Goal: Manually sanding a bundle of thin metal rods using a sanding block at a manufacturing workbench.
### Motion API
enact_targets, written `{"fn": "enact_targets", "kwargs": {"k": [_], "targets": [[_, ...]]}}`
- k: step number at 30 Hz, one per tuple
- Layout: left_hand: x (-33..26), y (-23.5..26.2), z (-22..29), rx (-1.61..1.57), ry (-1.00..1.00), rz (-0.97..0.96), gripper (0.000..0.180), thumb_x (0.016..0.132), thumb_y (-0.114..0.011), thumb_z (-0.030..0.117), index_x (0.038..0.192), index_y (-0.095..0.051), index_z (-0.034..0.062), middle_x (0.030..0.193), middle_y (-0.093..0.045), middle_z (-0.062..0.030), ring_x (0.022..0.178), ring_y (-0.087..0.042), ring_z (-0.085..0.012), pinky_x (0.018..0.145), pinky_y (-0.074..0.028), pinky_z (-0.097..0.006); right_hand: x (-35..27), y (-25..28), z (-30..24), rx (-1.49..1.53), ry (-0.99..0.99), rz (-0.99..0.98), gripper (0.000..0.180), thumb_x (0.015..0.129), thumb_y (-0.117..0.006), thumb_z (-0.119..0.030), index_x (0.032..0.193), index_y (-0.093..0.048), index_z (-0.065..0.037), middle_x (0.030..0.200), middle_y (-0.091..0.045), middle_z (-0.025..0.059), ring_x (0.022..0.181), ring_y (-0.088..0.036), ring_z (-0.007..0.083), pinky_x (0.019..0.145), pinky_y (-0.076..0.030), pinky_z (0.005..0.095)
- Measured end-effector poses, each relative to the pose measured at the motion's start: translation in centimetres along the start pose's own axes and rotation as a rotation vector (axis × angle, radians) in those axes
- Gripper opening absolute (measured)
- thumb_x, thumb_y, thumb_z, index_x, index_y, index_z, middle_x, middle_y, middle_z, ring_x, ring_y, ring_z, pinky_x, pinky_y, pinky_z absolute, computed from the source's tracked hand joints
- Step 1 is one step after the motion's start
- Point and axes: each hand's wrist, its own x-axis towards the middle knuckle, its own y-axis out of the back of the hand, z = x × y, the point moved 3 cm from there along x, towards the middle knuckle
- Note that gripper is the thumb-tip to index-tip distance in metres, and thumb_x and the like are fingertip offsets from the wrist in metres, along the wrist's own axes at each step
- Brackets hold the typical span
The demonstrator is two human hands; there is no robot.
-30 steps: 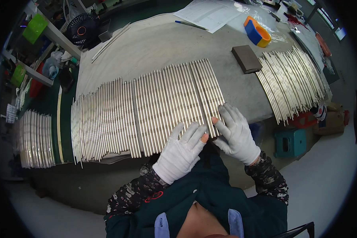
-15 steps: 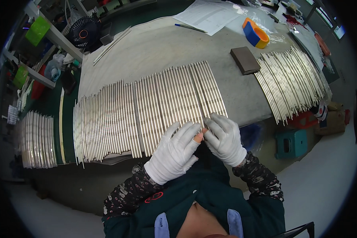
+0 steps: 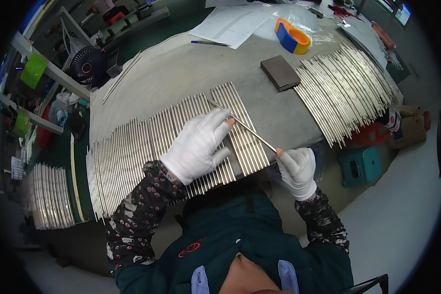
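Head view: one thin silvery metal rod (image 3: 256, 134) slants over similar silvery rods (image 3: 248, 154) on the grey desk (image 3: 176, 63), pinched low by the white-gloved right hand (image 3: 300, 171); the white-gloved left hand (image 3: 195, 145) touches it higher, grip unclear.

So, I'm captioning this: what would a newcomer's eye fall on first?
First, the row of shiny metal rods along the grey table's near edge. At its right end, a white-gloved right hand grips one end of a slanted rod; the left hand meets it farther up. At upper right, an orange-and-blue ring stands out.
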Motion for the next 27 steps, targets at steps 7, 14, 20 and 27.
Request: {"fn": "enact_targets", "kwargs": {"k": [7, 14, 20, 27], "targets": [[3.1, -4.6, -1.5, 0.163, 0.001, -0.106, 0.064, 0.09, -0.056, 0.037, 0.139, -0.038, 0.0008, 0.149, -0.028, -0.0221, 0.139, -0.024, -0.0394, 0.113, -0.021, -0.052, -2.5, -0.4, 0.1, -0.043, -0.087, 0.037, 0.039, 0.072, -0.067, 0.005, 0.108, -0.06, -0.006, 0.065, -0.047, 0.0012, 0.055, -0.047, 0.0215, 0.05, -0.037, 0.0351], [4.5, -4.5, -1.0, 0.185, -0.034, -0.087, 0.057, 0.092, -0.053, 0.032, 0.139, -0.04, 0.0037, 0.149, -0.029, -0.0191, 0.14, -0.023, -0.0375, 0.113, -0.018, -0.054, -3.4, -0.6, 0.4, -0.056, -0.124, 0.085, 0.037, 0.073, -0.069, 0.005, 0.107, -0.058, -0.007, 0.071, -0.051, 0.0014, 0.06, -0.049, 0.0223, 0.052, -0.038, 0.0355], [4.8, -4.9, -1.3, 0.172, -0.04, -0.077, 0.054, 0.092, -0.052, 0.03, 0.139, -0.041, 0.0046, 0.149, -0.03, -0.018, 0.14, -0.024, -0.0377, 0.113, -0.019, -0.054, -3.5, -0.6, 0.4, -0.061, -0.138, 0.092, 0.037, 0.073, -0.069, 0.005, 0.105, -0.059, -0.008, 0.073, -0.053, 0.0015, 0.061, -0.05, 0.0224, 0.053, -0.039, 0.0353], [6.2, -5.1, -1.8, 0.115, -0.033, 0.011, 0.036, 0.086, -0.062, 0.021, 0.12, -0.058, 0.0092, 0.144, -0.039, -0.0137, 0.138, -0.029, -0.0343, 0.113, -0.02, -0.053, -3.3, -0.9, 0.2, -0.026, -0.204, 0.115, 0.036, 0.072, -0.069, 0.006, 0.103, -0.059, -0.007, 0.074, -0.054, 0.0022, 0.062, -0.051, 0.0228, 0.055, -0.04, 0.0359]]}}
